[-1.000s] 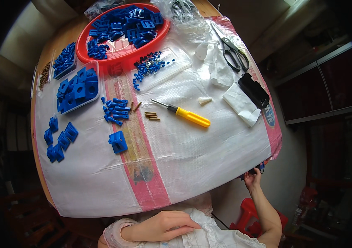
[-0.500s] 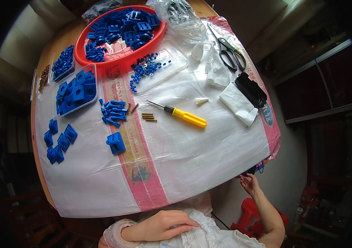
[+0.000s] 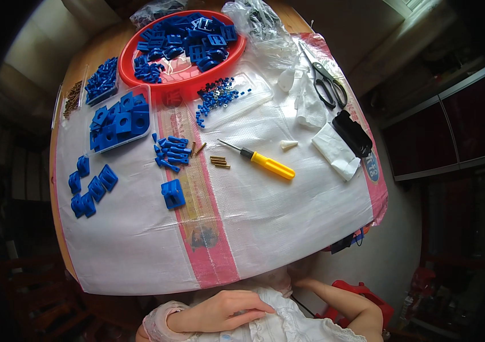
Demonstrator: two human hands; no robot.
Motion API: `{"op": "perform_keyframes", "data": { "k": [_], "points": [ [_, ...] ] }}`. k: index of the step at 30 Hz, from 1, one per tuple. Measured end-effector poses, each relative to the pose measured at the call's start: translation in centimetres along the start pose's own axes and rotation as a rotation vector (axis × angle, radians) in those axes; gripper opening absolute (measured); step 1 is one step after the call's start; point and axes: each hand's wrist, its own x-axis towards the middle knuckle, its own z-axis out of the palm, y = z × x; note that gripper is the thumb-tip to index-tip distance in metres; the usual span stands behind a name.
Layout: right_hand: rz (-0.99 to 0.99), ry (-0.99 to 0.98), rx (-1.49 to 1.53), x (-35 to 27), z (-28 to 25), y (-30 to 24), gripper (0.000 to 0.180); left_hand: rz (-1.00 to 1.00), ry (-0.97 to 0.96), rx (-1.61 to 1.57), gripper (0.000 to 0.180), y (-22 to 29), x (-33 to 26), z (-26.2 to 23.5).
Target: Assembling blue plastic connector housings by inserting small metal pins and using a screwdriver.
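Room that appears to be in a home: dark red cabinets (image 3: 466, 122) stand beyond the bench's (image 3: 97, 45) right edge, a red plastic stool (image 3: 362, 289) below its near right corner. Screwdriver (image 3: 272, 166) and blue plastic parts (image 3: 122, 122) on top make it part workshop.

Right hand mostly out of sight at the table's near side

The right hand (image 3: 303, 282) can be made out only around the wrist, by the near side of the covered table (image 3: 288, 228); its fingers cannot be told. The left hand (image 3: 234, 306) shows its back, while its palm is hidden against the pale clothing (image 3: 271, 328). The lower edge cuts off both arms. A dark bundle (image 3: 343, 244) is partly covered by the table's right corner, its kind unclear. The right arm blocks part of a red stool (image 3: 374, 295). At the top edge, two plastic bags (image 3: 256, 23) are cropped, their contents blurred. In the red basin (image 3: 125, 71), heaped blue parts (image 3: 197, 52) cover one another. Tiny pieces (image 3: 219, 94) nearby are too small to identify.
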Motion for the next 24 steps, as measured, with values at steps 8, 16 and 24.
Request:
{"op": "perform_keyframes", "data": {
  "k": [8, 16, 24],
  "points": [
    [0.222, -0.467, -0.400, -5.8, 1.0, -0.7, 0.047, -0.033, 0.001, -0.013, 0.019, 1.2, -1.0, -0.8],
    [0.310, -0.459, -0.336, -2.5, 6.4, 9.8, 0.062, 0.054, 0.185, 0.224, 0.013, 6.2, -4.1, -2.7],
    [-0.288, 0.101, -0.821, -5.4, -1.6, 0.3, 0.033, 0.123, 0.256, 0.225, 0.017, 6.7, -6.4, -3.8]
  ]
}}
